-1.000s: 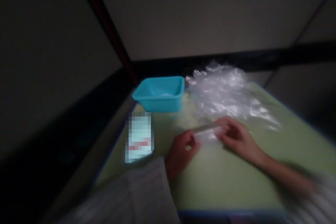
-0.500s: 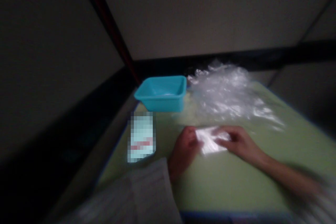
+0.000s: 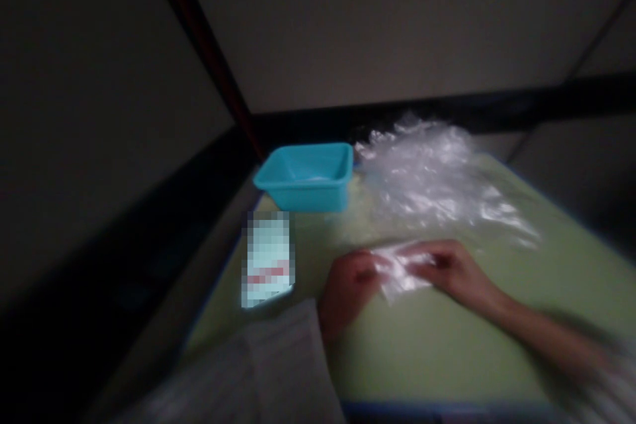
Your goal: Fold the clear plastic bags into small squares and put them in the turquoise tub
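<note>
A small clear plastic bag (image 3: 400, 270) hangs between my two hands just above the light green table (image 3: 447, 351). My left hand (image 3: 348, 288) pinches its left edge, fingers closed. Pinching the right edge from the other side is my right hand (image 3: 450, 271), also closed. The picture is dim and blurred, so I cannot tell whether anything is inside the bag.
A heap of crumpled clear plastic bags (image 3: 432, 175) lies behind the hands. A turquoise tub (image 3: 305, 175) stands at the table's far left corner. A lit, pixelated screen (image 3: 268, 258) lies near the left edge. Dark walls surround the table.
The bag was a thin strip between my fingers, then showed flat and white, and now droops more crumpled. Both hands have stayed in nearly the same place.
</note>
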`<action>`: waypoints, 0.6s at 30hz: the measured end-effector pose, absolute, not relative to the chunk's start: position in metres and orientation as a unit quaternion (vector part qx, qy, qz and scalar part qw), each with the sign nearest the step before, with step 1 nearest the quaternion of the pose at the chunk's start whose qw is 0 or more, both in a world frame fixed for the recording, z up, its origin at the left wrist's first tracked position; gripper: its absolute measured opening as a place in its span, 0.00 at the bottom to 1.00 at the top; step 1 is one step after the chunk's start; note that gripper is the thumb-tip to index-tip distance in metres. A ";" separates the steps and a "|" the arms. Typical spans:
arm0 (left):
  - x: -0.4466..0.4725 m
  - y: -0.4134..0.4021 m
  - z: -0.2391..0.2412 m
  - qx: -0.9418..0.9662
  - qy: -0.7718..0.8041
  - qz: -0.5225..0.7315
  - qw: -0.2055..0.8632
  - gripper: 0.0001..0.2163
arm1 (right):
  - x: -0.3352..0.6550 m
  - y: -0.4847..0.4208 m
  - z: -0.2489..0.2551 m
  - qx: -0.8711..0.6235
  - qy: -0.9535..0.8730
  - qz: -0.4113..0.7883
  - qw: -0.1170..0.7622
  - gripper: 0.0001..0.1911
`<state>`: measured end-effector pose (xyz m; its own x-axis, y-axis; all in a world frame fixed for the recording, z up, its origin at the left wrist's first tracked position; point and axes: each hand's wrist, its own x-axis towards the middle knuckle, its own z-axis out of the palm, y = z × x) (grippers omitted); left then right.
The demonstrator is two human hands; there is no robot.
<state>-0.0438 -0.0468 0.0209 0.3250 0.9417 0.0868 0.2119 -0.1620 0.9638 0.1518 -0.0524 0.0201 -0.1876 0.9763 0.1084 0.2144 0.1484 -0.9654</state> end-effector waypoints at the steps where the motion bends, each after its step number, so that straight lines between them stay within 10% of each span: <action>1: -0.044 -0.047 0.020 0.655 0.433 0.384 0.485 0.06 | 0.152 -0.052 0.019 -0.472 -0.626 0.454 0.424 0.10; 18: -0.044 -0.049 0.028 0.585 0.460 0.367 0.558 0.19 | 0.152 -0.052 0.015 -0.432 -0.625 0.488 0.430 0.22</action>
